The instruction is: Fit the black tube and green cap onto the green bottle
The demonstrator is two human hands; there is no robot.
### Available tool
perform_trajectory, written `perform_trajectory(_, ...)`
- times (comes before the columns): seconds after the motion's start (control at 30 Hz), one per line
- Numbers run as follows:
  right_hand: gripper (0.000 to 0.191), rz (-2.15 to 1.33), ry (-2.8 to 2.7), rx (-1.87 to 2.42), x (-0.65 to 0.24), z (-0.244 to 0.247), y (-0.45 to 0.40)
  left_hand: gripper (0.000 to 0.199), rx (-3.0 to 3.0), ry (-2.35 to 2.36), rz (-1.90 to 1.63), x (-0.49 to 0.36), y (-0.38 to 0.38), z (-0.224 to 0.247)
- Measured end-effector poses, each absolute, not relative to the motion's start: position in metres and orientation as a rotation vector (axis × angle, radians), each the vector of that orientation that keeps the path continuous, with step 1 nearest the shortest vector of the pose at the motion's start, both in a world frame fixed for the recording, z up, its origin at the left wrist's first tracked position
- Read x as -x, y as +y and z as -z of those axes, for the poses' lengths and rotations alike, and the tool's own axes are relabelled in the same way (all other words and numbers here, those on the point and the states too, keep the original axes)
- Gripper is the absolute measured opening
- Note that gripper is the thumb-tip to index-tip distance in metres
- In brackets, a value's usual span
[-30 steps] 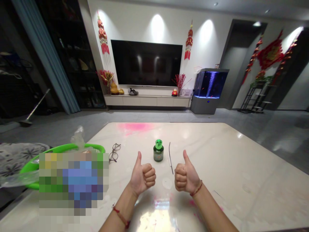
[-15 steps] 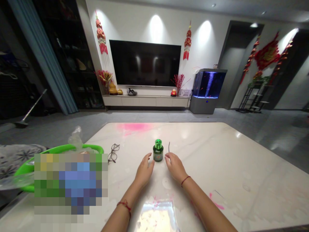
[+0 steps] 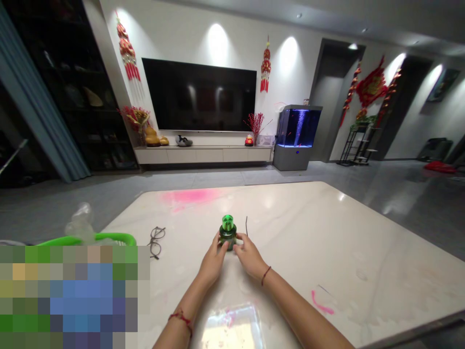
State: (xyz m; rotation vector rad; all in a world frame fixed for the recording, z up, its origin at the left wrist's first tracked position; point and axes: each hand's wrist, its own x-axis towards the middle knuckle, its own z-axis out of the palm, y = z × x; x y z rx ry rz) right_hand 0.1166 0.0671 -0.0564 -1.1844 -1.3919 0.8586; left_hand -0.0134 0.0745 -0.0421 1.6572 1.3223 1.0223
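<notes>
1. Both the left hand (image 3: 212,262) and the right hand (image 3: 250,255) grip the green bottle (image 3: 227,233), one on each side.
2. The bottle stands upright on the desk (image 3: 308,232).
3. Eyeglasses (image 3: 154,241) lie to its left.

The bottle (image 3: 227,233) stands on the worktop (image 3: 308,232) between the hands (image 3: 213,261). To its left lie the glasses (image 3: 155,242), and farther left is the basket (image 3: 118,237). Behind the worktop is the television (image 3: 199,94).

A squat, dark green bottle (image 3: 227,235) with a bright green cap (image 3: 227,222) stands upright on the pale table (image 3: 312,232).
</notes>
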Motion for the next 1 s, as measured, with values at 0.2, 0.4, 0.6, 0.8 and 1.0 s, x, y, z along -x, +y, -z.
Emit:
perform_trajectory(0.2, 0.033, -0.863, -1.398, 1.218, -0.116, 0.056, 0.062, 0.058, -1.663, 1.314, -0.986, 0.019, 0.069, 0.042)
perform_trajectory(0.4, 0.029, -0.896, -1.37, 1.226, -0.116, 0.054, 0.059, 0.07, -1.71, 1.323, -0.966, 0.016, 0.062, 0.044)
perform_trajectory(0.6, 0.022, -0.934, -1.198, 1.282, -0.107, 0.051, 0.053, 0.069, -1.753, 1.403, -0.882, 0.013, 0.049, 0.039)
perform_trajectory(0.8, 0.02, -0.974, -1.131, 1.3, -0.11, 0.052, 0.05, 0.067, -1.752, 1.425, -0.786, 0.024, 0.039, 0.036)
perform_trajectory(1.0, 0.019, -0.972, -1.164, 1.31, -0.115, 0.049, 0.038, 0.058, -1.765, 1.366, -0.764, 0.034, 0.031, 0.03)
